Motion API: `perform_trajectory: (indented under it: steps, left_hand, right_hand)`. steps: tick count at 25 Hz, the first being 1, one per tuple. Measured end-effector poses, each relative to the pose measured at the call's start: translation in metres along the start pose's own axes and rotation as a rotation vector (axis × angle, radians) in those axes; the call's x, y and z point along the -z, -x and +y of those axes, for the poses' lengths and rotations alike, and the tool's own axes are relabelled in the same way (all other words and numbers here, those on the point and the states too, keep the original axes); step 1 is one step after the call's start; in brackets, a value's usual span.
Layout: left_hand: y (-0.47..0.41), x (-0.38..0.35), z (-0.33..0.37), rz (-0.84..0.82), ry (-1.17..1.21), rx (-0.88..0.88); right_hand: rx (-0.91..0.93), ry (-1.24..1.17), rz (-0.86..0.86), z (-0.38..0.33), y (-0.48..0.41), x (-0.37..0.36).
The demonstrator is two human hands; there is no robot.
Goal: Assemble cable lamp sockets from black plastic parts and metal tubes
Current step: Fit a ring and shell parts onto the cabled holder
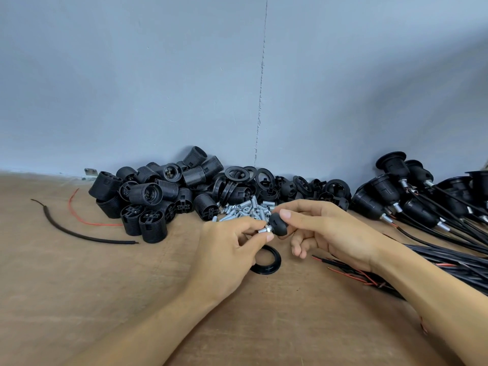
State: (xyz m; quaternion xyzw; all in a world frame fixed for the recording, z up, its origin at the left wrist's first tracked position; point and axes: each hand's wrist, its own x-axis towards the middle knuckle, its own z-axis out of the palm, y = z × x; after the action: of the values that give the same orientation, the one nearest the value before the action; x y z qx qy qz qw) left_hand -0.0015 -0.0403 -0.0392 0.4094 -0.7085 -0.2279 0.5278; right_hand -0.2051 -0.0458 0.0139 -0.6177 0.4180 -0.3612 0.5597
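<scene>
My right hand (327, 231) grips a small black plastic cap (277, 226) between thumb and fingers, just above the brown table. My left hand (232, 247) pinches a short threaded metal tube (264, 230) whose end sits in the cap's narrow end. Right behind the hands lies a pile of loose metal tubes (248, 208). A single black ring (266, 261) rests flat on the table under my left fingers, partly hidden by them.
A heap of black threaded socket bodies (150, 196) and rings (240, 174) lies along the grey wall. Finished sockets with cables (412, 196) are stacked at the right, and a cable bundle (449, 262) runs under my right forearm. A loose black cable (79, 233) and a red wire (87, 221) lie at the left.
</scene>
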Motion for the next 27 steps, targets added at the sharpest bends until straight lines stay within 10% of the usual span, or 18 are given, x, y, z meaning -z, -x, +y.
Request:
perform_trajectory:
  steps: [13,27]
  left_hand:
    - [0.004,-0.002,0.005,0.014,-0.05,-0.077]
    - [-0.001,0.0,0.002,0.046,0.032,0.015]
  right_hand:
    - [0.075,0.193,0.22,0.011,-0.005,-0.015]
    - [0.109,-0.052,-0.087,0.003,-0.002,0.004]
